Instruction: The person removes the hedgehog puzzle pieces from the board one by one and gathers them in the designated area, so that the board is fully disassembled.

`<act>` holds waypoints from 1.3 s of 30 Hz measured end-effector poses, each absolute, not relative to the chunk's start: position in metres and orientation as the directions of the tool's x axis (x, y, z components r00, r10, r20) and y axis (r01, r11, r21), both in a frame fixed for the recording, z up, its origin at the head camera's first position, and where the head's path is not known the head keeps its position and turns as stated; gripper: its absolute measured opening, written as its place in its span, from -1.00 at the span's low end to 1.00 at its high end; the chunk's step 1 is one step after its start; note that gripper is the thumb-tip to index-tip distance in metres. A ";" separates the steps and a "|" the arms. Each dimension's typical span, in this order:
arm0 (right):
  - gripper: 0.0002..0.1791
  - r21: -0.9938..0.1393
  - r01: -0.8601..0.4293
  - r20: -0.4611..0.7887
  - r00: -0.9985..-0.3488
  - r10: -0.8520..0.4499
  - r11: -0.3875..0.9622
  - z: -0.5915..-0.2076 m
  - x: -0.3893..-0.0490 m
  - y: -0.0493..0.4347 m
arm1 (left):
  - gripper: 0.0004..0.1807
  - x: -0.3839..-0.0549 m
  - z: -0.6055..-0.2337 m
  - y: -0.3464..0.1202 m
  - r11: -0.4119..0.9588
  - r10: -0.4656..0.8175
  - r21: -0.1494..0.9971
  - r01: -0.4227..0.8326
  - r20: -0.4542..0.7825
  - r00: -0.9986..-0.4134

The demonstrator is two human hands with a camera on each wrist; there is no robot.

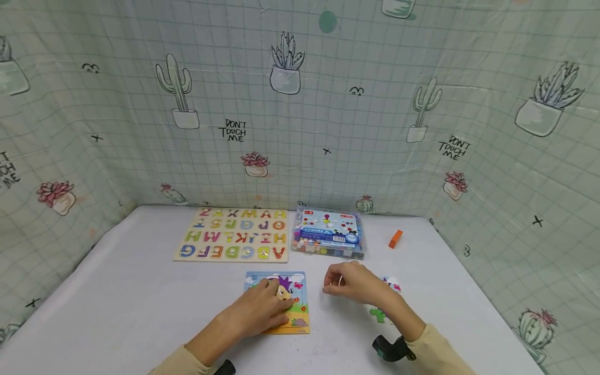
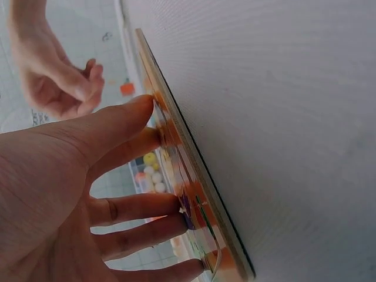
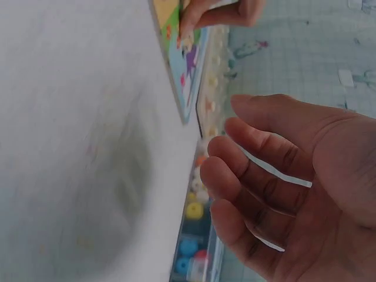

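A colourful picture puzzle [image 1: 301, 307] with a purple-haired cartoon animal lies flat at the front middle of the table. My left hand [image 1: 263, 308] rests on its left and middle part, hiding much of the picture. In the left wrist view, spread fingertips touch the face of the puzzle [image 2: 202, 182]. To the right of the puzzle, my right hand [image 1: 353, 283] hovers over the table, its fingers loosely curled. Nothing shows between those fingers in the right wrist view. Beyond the right wrist lie loose puzzle pieces, among them a green one [image 1: 377, 315], partly hidden by the forearm.
A wooden alphabet board [image 1: 225, 246] lies at the back left. Beside it is a clear plastic box [image 1: 328, 232] of coloured beads with a blue label. One small orange block [image 1: 396, 239] sits at the back right. A patterned curtain [image 1: 300, 130] surrounds the table.
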State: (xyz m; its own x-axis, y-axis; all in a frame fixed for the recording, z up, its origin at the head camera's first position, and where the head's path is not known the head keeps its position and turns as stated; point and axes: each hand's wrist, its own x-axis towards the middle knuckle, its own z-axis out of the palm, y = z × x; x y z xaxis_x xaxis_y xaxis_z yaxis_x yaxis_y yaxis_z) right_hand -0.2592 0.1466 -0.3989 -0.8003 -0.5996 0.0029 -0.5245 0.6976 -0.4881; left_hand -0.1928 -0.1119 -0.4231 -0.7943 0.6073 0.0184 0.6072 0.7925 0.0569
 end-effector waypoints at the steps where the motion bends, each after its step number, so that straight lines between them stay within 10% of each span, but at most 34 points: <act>1: -0.86 -0.488 -0.528 -0.002 -0.796 -0.605 0.696 -0.399 -0.260 0.142 | -0.60 -0.193 -0.423 -0.112 0.793 0.606 0.055 0.606 0.020 -0.795; 26: -0.92 -0.451 -0.624 -0.053 -0.695 -0.717 0.638 -0.408 -0.275 0.053 | -0.61 -0.178 -0.429 -0.094 0.830 0.558 -0.103 0.548 0.162 -0.814; 39: -0.87 -0.467 -0.620 -0.043 -0.696 -0.716 0.630 -0.423 -0.288 0.031 | -0.54 -0.175 -0.420 -0.098 0.835 0.550 -0.038 0.549 0.031 -0.835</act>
